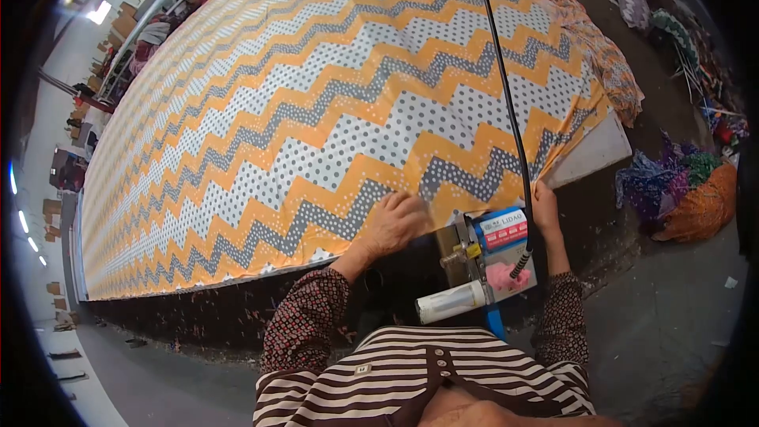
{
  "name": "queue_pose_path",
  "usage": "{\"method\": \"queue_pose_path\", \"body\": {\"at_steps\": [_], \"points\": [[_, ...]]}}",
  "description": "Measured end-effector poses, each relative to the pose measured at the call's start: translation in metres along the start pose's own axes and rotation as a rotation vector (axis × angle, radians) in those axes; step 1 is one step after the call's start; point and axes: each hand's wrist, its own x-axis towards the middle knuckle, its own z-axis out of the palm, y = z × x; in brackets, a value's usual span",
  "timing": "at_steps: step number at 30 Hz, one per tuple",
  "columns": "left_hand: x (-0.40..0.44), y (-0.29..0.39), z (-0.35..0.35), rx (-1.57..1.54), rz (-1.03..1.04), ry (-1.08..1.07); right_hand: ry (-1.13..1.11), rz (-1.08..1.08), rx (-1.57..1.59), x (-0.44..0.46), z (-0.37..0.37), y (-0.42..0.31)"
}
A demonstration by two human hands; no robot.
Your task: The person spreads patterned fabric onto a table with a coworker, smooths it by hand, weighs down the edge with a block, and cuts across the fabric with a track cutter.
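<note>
A wide patterned fabric (348, 126) with orange, grey and white zigzags and dots is spread over a long table. My left hand (391, 225) is at its near edge, knuckles up and fingers bent. Motion smears its fingertips, so their grip cannot be made out. My right hand (545, 209) is closed on the fabric's near right edge, where creases run to the fingers; the cable partly covers it. Between my hands, at the table edge, sits a machine (504, 229) with a blue and red "LIDAO" label, a white cylinder (451, 303) and a pink wad (506, 275).
A black cable (506, 79) rises from the machine across the fabric. Crumpled orange printed cloth (605, 55) hangs at the table's far right. A bundle of orange and purple cloth (688, 198) lies on the floor at right. Boxes (122, 24) line the left wall.
</note>
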Motion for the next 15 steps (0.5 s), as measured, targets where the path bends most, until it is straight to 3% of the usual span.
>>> {"method": "queue_pose_path", "body": {"at_steps": [5,8,11,15], "points": [[-0.002,0.001,-0.005,-0.014,0.04,-0.101,0.029,0.045,-0.132,0.001,-0.002,-0.018],[-0.001,0.002,-0.007,-0.02,0.076,-0.124,0.045,0.08,0.063,-0.01,-0.003,-0.007],[-0.001,0.005,-0.008,-0.002,0.062,-0.155,-0.029,0.263,0.253,-0.047,-0.029,-0.033],[0.0,0.004,-0.005,0.001,0.064,-0.183,-0.202,0.351,0.14,-0.12,-0.055,-0.051]]}}
